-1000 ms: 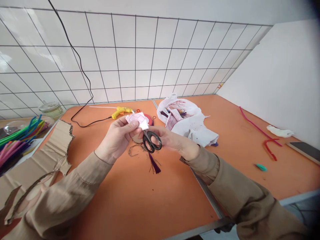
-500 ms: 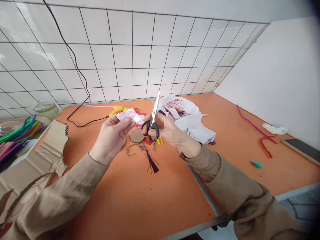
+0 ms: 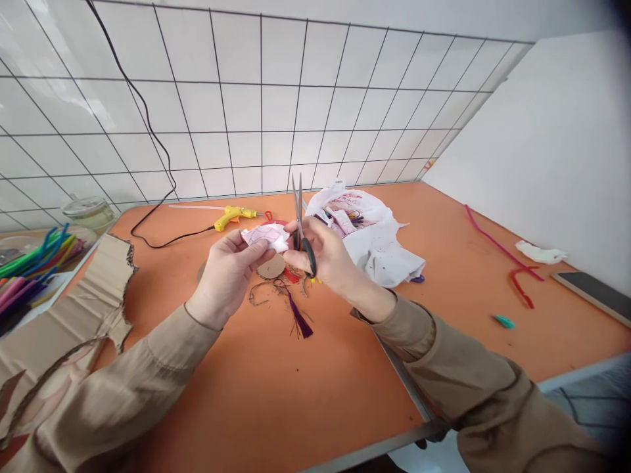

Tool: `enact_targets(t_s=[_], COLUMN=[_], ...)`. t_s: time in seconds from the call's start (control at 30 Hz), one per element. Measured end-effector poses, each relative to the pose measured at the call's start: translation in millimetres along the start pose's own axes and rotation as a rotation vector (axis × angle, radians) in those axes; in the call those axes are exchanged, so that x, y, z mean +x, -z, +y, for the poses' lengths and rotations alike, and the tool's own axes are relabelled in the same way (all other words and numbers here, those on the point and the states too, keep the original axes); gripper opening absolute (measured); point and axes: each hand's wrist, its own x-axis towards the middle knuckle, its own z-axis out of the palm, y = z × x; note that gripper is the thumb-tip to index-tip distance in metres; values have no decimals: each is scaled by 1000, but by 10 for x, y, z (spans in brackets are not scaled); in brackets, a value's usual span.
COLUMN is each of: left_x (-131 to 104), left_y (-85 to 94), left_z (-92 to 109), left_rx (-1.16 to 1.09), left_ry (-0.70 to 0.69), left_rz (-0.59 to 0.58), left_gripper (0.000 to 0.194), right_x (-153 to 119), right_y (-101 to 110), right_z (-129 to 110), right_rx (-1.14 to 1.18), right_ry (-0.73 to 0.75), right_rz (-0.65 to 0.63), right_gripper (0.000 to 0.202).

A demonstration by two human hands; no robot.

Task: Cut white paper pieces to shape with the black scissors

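My left hand (image 3: 227, 270) pinches a folded piece of white and pink fabric (image 3: 266, 236) between thumb and fingers. Close to its right side, my right hand (image 3: 326, 253) grips black-handled scissors (image 3: 298, 213) with the blades pointing up and slightly parted. Whether the right fingertips also touch the fabric, I cannot tell. Beneath the hands lie a round cardboard disc (image 3: 271, 266), partly covered, and a dark purple tassel (image 3: 299, 315). A yellow glue gun (image 3: 231, 217) rests on the table behind my left hand.
A white plastic bag (image 3: 389, 253) with scraps in it sits right of centre. Torn cardboard (image 3: 83, 295) and colourful pipe cleaners (image 3: 34, 263) fill the left side. On the right are a red pipe cleaner (image 3: 520, 286), a green bit (image 3: 505, 322) and a dark flat object (image 3: 596, 292).
My left hand has moved right with the fabric, closer to the scissors. The scissors have turned more upright and their blades have parted. More of the glue gun now shows.
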Motion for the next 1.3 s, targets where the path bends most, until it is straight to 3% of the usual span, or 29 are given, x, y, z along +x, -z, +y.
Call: enact_targets(t_s=[0.1,0.27,0.53,0.7,0.97,1.1,1.3], left_x=[-30,-38,10,12,49,45,54], left_y=[-3,2,60,69,84,72,59], left_z=[-72,-125,-62,-40,63,107,123], left_rx=[71,138,301,314,150,84,-6], left_ry=[2,62,303,250,162,49,-31], left_rz=[-23,-103,-256,-270,-188,-131,-89], left_gripper=[17,24,29,22,14,14,17], right_x=[4,20,-11,7,46,18,-1], right_y=[-24,0,1,43,266,243,170], right_z=[8,5,-18,-56,-173,-179,-137], right_rx=[-16,-14,-4,-7,-101,-181,-240], right_ry=[32,21,-39,-17,64,56,-32], right_rz=[68,38,-32,-67,-231,-326,-371], right_gripper=[44,37,36,36,40,32,40])
